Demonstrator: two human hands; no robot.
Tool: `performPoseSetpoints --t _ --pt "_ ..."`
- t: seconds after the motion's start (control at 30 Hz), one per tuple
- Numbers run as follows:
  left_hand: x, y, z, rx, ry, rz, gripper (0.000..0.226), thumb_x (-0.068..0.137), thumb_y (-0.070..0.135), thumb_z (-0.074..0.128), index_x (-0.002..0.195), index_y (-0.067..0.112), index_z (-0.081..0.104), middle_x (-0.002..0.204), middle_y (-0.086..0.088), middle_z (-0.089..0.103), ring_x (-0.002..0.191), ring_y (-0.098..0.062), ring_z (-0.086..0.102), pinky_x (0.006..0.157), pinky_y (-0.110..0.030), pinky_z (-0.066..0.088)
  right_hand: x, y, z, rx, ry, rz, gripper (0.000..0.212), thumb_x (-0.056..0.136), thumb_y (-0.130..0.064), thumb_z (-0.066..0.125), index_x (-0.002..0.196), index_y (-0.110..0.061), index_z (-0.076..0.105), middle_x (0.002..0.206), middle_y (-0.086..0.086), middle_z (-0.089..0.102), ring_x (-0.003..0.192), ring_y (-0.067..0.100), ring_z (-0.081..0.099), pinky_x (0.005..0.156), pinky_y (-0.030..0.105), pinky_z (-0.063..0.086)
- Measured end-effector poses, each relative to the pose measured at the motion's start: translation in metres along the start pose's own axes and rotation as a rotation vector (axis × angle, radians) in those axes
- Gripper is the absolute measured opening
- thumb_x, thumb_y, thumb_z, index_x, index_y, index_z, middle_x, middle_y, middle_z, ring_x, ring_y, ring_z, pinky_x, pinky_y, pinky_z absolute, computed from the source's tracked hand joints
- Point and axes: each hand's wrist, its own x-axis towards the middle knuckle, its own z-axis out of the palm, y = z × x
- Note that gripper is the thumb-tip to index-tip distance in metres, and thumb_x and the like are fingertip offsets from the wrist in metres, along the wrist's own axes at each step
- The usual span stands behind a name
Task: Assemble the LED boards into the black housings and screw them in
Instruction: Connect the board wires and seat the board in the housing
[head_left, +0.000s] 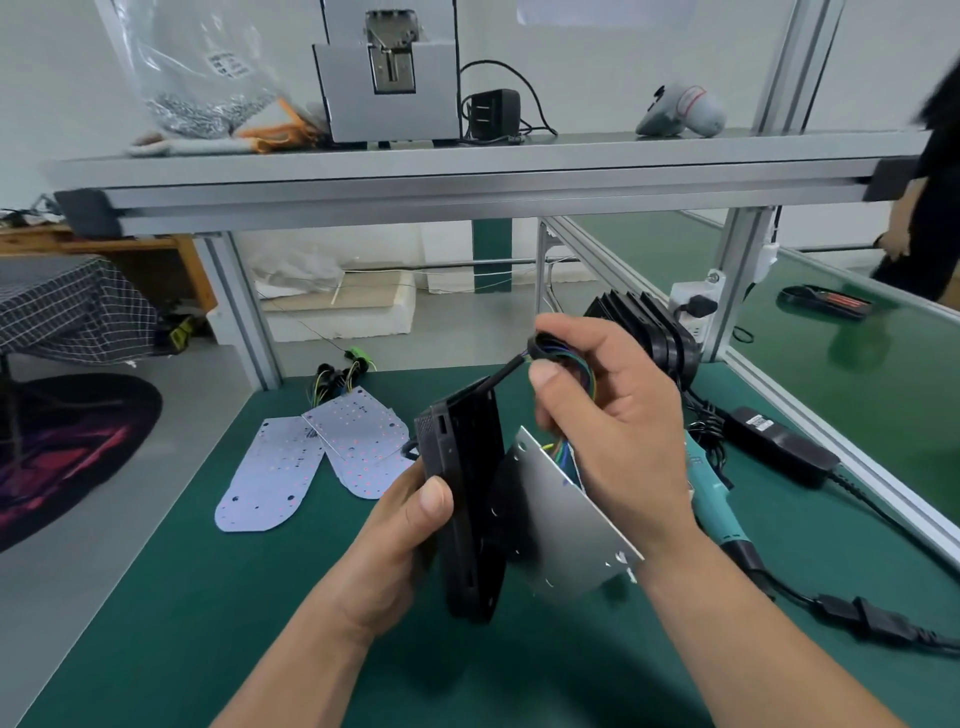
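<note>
Early days: left hand (410, 525) gripped the upright black plastic housing (467, 493), right hand (613, 431) pinched the coloured wire bundle (558, 353) of the flat silvery LED board (561, 519) beside it. Board wasn't seated, nothing looked screwed, and two pale spare boards (270, 473) waited on the green mat (156, 623)

Two LED boards (311, 457) lie on the table (156, 623) left of the held housing (467, 493), stacked housings (649, 322) behind-right.

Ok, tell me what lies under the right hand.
A teal electric screwdriver lies on the mat beneath the right hand; its upper end is hidden by that hand.
</note>
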Motion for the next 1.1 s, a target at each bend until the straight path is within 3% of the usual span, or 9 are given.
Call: performPoseSetpoints --t 0.1,0.17,0.27,0.4,0.5,0.6,0.73,0.93,1.1 --pt "0.0 0.001 -0.002 0.014 0.023 0.013 0.074 0.073 0.076 0.082 0.125 0.023 0.075 0.116 -0.004 0.078 0.109 -0.022 0.074 0.087 -0.033 0.06 -0.006 -0.001 0.01 -0.034 0.004 -0.084 0.029 0.104 -0.013 0.063 0.126 -0.03 0.064 0.102 -0.008 0.074 0.093 0.025 0.075 0.082 0.037 0.062" --pt "0.002 0.0 0.0 0.025 0.022 0.051 0.081 0.078 0.076 0.077 0.138 0.023 0.068 0.135 -0.01 0.071 0.128 -0.031 0.066 0.104 -0.049 0.056 -0.014 -0.002 0.019 0.063 -0.023 -0.076 0.026 0.107 -0.012 0.056 0.129 -0.025 0.057 0.097 -0.009 0.073 0.088 0.029 0.076 0.08 0.045 0.064" --pt "0.004 -0.001 0.004 0.056 -0.003 0.093 0.088 0.088 0.07 0.071 0.154 0.014 0.052 0.153 -0.021 0.056 0.147 -0.044 0.047 0.119 -0.072 0.032 -0.024 -0.001 0.029 0.202 -0.065 0.038 0.023 0.108 -0.019 0.054 0.129 -0.027 0.053 0.087 0.004 0.074 0.08 0.03 0.074 0.079 0.048 0.063" --pt "0.002 -0.001 0.005 0.049 0.002 0.073 0.083 0.087 0.07 0.073 0.149 0.017 0.058 0.149 -0.017 0.061 0.144 -0.045 0.05 0.118 -0.067 0.037 -0.024 0.004 0.033 0.238 -0.082 0.098 0.024 0.107 -0.022 0.056 0.13 -0.026 0.055 0.084 0.008 0.066 0.069 0.028 0.061 0.066 0.043 0.052" --pt "0.0 -0.001 0.002 -0.057 -0.008 0.047 0.086 0.081 0.07 0.078 0.145 0.015 0.063 0.15 -0.019 0.06 0.144 -0.041 0.052 0.121 -0.063 0.035 -0.015 0.005 0.027 0.119 -0.009 0.049 0.028 0.104 -0.022 0.062 0.131 -0.028 0.062 0.106 -0.006 0.069 0.088 0.016 0.064 0.081 0.04 0.052" --pt "0.001 0.004 0.001 -0.119 -0.013 0.017 0.088 0.082 0.071 0.078 0.146 0.013 0.062 0.153 -0.022 0.057 0.144 -0.04 0.052 0.123 -0.064 0.033 -0.009 0.01 0.02 -0.08 -0.042 0.039 0.027 0.102 -0.024 0.066 0.127 -0.033 0.067 0.115 -0.013 0.073 0.108 0.01 0.069 0.092 0.021 0.051" --pt "0.0 0.008 0.005 -0.207 -0.029 -0.009 0.085 0.087 0.066 0.075 0.152 0.015 0.057 0.158 -0.015 0.053 0.149 -0.032 0.048 0.118 -0.045 0.044 -0.006 0.02 0.018 -0.305 -0.154 0.102 0.02 0.099 -0.025 0.071 0.117 -0.031 0.067 0.11 -0.019 0.073 0.109 0.006 0.069 0.093 0.027 0.053" --pt "0.0 0.008 0.003 -0.308 -0.029 -0.08 0.086 0.081 0.069 0.08 0.148 0.019 0.061 0.155 -0.012 0.057 0.146 -0.03 0.051 0.112 -0.04 0.049 -0.008 0.028 0.021 -0.241 -0.215 0.182 0.019 0.096 -0.017 0.074 0.111 -0.028 0.069 0.108 -0.02 0.076 0.106 -0.001 0.069 0.089 0.012 0.048" --pt "-0.001 0.004 0.008 -0.362 -0.028 -0.093 0.085 0.078 0.066 0.085 0.146 0.019 0.064 0.153 -0.012 0.059 0.143 -0.028 0.055 0.107 -0.038 0.052 -0.007 0.032 0.022 -0.14 -0.231 0.244 0.024 0.094 -0.011 0.075 0.112 -0.025 0.072 0.109 -0.015 0.077 0.106 0.002 0.071 0.093 0.017 0.05"
